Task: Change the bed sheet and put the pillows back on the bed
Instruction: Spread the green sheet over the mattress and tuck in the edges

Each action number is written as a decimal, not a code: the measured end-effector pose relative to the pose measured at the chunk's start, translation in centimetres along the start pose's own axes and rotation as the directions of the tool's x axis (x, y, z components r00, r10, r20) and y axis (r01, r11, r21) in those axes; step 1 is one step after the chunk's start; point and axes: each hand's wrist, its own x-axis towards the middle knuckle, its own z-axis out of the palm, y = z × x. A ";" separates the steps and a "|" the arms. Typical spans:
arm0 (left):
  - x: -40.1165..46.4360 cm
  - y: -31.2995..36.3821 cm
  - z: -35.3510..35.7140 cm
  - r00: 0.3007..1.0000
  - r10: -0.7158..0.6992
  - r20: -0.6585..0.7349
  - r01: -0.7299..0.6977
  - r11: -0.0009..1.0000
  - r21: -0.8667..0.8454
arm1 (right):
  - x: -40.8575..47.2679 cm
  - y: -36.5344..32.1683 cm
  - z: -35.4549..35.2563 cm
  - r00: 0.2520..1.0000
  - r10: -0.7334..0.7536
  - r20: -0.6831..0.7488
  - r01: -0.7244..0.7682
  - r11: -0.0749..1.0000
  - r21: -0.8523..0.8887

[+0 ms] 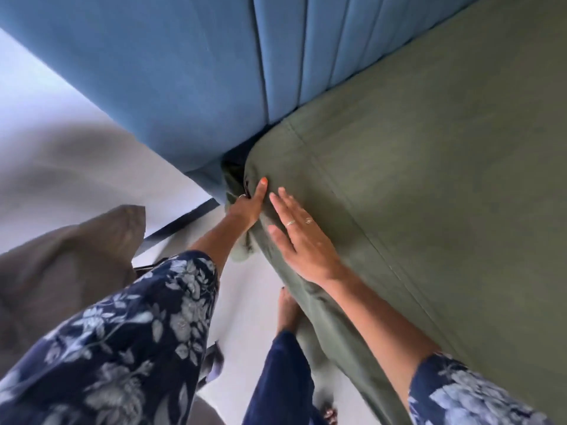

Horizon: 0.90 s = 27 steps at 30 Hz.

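Navy floral sleeves [129, 342], navy trousers [283, 375], rings on the right hand [302, 237], orange thumbnail polish [264, 180].

Olive green bed sheet [429, 179], blue channel-tufted headboard [184, 72], navy sleeves [129, 332] with white floral print, brown pillow [61, 271].
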 end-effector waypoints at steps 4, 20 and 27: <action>-3.1 -1.6 0.8 0.990 0.063 -0.129 -0.044 0.988 0.145 | -5.3 2.4 -3.3 0.987 0.114 -0.116 -0.126 0.987 -0.100; -7.7 -3.3 11.9 0.924 0.120 -0.364 -0.196 0.964 -0.181 | -14.3 3.8 -1.2 0.932 0.266 -0.247 -0.350 0.839 -0.417; -8.3 -3.5 13.3 0.842 0.077 -0.534 -0.252 0.931 -0.263 | -17.0 0.4 -0.3 0.969 0.164 -0.183 -0.196 0.965 -0.174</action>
